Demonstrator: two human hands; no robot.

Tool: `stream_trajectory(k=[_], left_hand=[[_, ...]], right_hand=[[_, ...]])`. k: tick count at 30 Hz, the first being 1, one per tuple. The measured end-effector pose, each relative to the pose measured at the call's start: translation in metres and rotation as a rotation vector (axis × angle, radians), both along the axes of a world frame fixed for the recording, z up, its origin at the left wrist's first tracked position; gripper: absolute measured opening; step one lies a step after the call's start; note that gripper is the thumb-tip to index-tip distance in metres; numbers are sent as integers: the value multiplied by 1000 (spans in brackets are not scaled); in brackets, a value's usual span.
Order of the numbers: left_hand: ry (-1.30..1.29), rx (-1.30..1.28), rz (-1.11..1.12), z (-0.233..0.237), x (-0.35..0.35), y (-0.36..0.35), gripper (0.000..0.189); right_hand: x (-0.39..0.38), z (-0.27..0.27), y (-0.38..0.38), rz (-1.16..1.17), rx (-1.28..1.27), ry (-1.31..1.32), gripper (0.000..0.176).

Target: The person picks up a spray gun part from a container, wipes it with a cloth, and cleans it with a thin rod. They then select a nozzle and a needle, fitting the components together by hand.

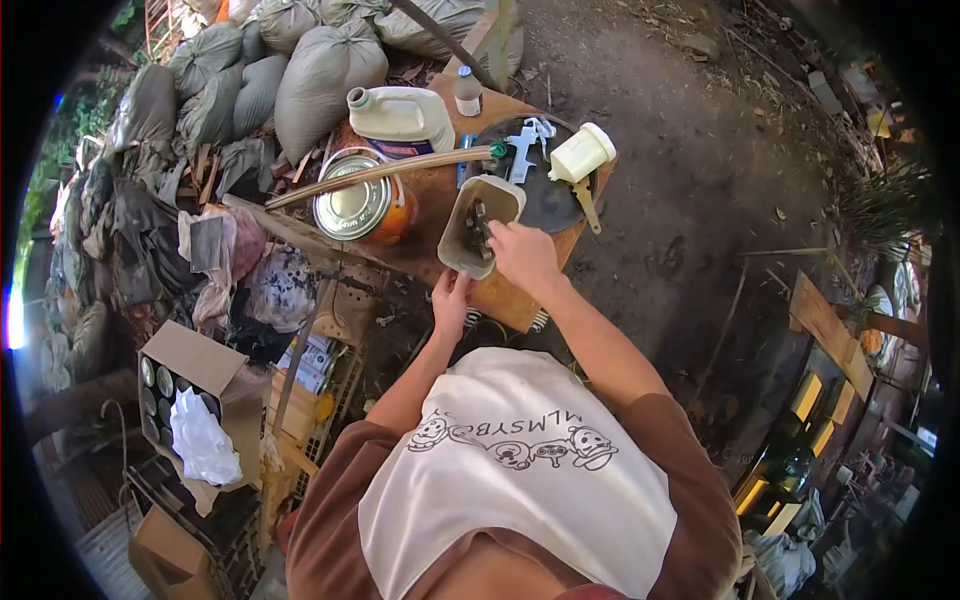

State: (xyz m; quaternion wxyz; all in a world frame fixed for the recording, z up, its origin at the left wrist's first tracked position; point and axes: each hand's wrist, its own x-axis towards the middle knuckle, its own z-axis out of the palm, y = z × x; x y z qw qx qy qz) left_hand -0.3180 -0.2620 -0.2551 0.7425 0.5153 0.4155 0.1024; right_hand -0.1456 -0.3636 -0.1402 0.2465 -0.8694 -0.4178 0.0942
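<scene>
A pale rectangular tub [458,204] with dark pieces inside stands on a wooden board [515,297]. At the tub's near edge is my left hand [452,293], its fingers closed on the rim. My right hand [522,252] is at the tub's right side, fingers closed round a dark object that reaches into the tub; what it is I cannot make out. Behind the tub, a blue and silver spray gun [522,150] lies on a round black lid [552,203], beside a whitish cup [582,153] and a brush or scraper with a tan handle [586,205].
Left of the tub stands a metal can [354,196] with a long wooden strip [400,167] across it. Behind are a whitish jug [400,114] and a small bottle [467,92]. Filled sacks [328,82] line the back left; a cardboard box [193,355] holding cans sits lower left.
</scene>
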Motion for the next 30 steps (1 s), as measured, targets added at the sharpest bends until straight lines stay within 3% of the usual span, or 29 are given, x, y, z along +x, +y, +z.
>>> stream_trajectory(k=[4, 12, 15, 17, 19, 22, 26, 28, 30], left_hand=[[-17, -41, 84, 15, 4, -12, 36], [-96, -14, 151, 13, 7, -15, 44], [-95, 29, 124, 7, 2, -12, 45], [-142, 46, 176, 9, 3, -13, 45], [-156, 80, 179, 3, 0, -12, 45], [-131, 16, 153, -4, -6, -9, 43], [-318, 109, 281, 4, 3, -14, 39], [-68, 180, 126, 3, -11, -8, 41], [-109, 127, 206, 5, -12, -9, 42]], right_hand=[[-2, -3, -6, 8, 77, 81, 31], [26, 27, -19, 18, 170, 157, 42], [43, 34, -18, -25, 254, 237, 34], [69, 3, -12, -162, 462, 338, 24], [116, -40, -3, -273, 357, 451, 22], [156, -58, 31, -213, 166, 329, 17], [189, -104, 78, 167, -164, 51, 22], [195, -126, 94, 278, -249, -59, 24], [186, -124, 107, 315, -293, -52, 24]])
